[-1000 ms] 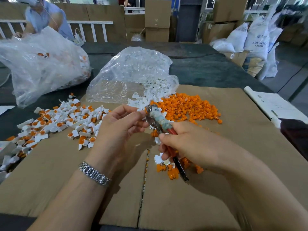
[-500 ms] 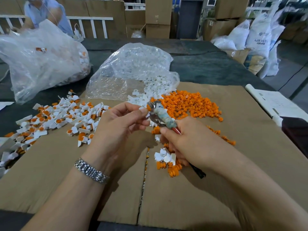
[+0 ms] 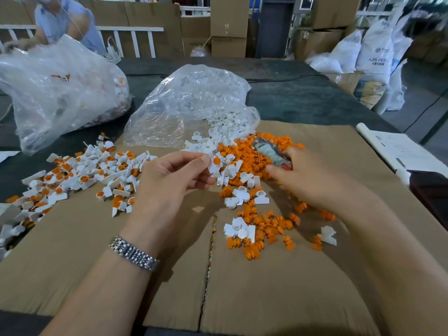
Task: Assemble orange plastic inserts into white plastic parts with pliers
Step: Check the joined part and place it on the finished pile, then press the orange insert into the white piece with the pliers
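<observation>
Down at the near edge, flat brown cardboard sheets (image 3: pixel 278 287) cover the work table, a seam running between them. Just past that, a loose scatter of small ribbed orange plastic inserts (image 3: pixel 264 235) mixed with a few white plastic clip parts (image 3: pixel 238 230). Up a little and here is the left hand (image 3: pixel 169 183), a silver link bracelet (image 3: pixel 133 253) on its wrist, thumb and fingertips pinching one white plastic part with a round orange insert seated in it (image 3: pixel 214 163), held just above the heap. Beside it the right hand (image 3: pixel 312 180) is curled round the pliers with tape-wrapped head (image 3: pixel 271 151); the pliers are blurred, their handles are buried in the palm, and how the jaws stand cannot be made out. Off to the left lies a spread of finished white parts with orange centres (image 3: pixel 80 173). Behind the hands, the big orange heap (image 3: pixel 254 156) meets white parts spilling from a crumpled clear plastic bag (image 3: pixel 191 105). Farther left, a larger clear bag (image 3: pixel 58 90) with contents too hazy to read. At the back, another person in a blue top (image 3: pixel 65 23), cut off by the frame.
</observation>
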